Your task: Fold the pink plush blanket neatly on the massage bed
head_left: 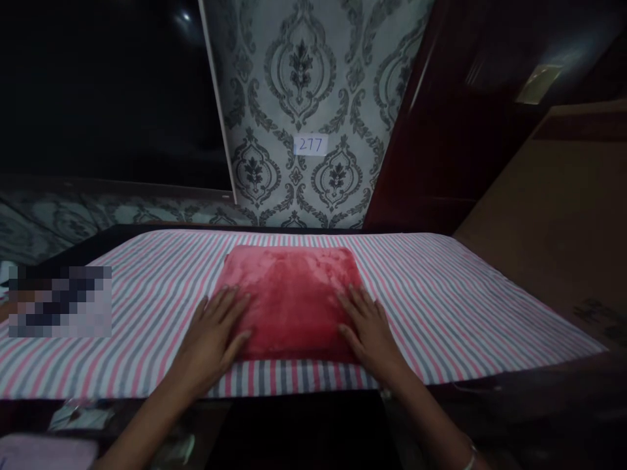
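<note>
A red plush cloth (pixel 294 307), folded into a rough rectangle, lies flat on a striped cover (pixel 431 300) spread over a table. My left hand (pixel 215 333) rests on the cloth's left edge, fingers stretched out and thumb apart. Across from it, my right hand (pixel 367 326) lies on the right edge with its fingers spread. Both palms face down, and neither hand grips the fabric. The cloth's underside is hidden.
Behind the table is a patterned wall (pixel 301 85) with a paper label (pixel 310 144) reading 277. A large dark screen (pixel 108 91) hangs at the left. To the right stands a cardboard box (pixel 553 215). A blurred-out patch (pixel 59 301) covers something on the left.
</note>
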Demonstrator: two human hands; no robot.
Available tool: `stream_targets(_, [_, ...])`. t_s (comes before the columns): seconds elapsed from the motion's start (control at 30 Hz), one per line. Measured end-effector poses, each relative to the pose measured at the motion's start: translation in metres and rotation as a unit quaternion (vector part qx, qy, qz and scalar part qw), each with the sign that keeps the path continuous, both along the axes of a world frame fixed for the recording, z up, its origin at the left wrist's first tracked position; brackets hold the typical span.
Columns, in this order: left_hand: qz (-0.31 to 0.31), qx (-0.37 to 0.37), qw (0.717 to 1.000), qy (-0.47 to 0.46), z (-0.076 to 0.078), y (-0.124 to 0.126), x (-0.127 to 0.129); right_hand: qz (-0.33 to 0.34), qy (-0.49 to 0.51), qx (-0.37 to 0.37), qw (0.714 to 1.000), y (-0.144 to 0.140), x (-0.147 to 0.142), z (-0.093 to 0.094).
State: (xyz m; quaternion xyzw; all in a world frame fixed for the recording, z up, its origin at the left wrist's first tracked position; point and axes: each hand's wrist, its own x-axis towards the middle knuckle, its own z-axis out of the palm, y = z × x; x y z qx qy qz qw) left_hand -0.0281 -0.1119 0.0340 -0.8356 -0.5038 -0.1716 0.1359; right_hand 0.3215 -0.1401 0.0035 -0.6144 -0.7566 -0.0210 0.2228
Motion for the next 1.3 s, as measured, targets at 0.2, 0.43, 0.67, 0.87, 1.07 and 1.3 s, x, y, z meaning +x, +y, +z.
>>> stream_targets(0.2, [-0.049, 0.029, 0.998, 0.042, -0.031, -0.015, -0.002, 0.093, -0.034, 0.003, 0.995, -0.024, -0.003, -0.014])
stream_targets(0.43, [-0.052, 0.044, 0.997, 0.034, -0.04, -0.013, -0.005, 0.108, -0.027, 0.039, 0.993, -0.024, 0.006, -0.025])
stream_targets(0.67, [-0.044, 0.031, 0.998, 0.038, -0.034, -0.017, -0.005, 0.087, 0.019, 0.089, 0.992, -0.038, 0.023, -0.044])
stream_targets(0.87, [-0.09, -0.004, 0.996, 0.013, -0.009, -0.022, 0.042, 0.033, 0.085, 0.09, 0.992, -0.05, 0.034, -0.056])
stream_targets(1.07, [-0.224, -0.061, 0.972, 0.036, 0.004, -0.022, 0.151, -0.012, 0.151, 0.148, 0.977, -0.047, 0.024, -0.052])
stream_targets(1.3, [-0.218, -0.07, 0.971, 0.066, 0.002, -0.009, 0.213, -0.026, 0.242, 0.192, 0.951, -0.037, 0.015, -0.038])
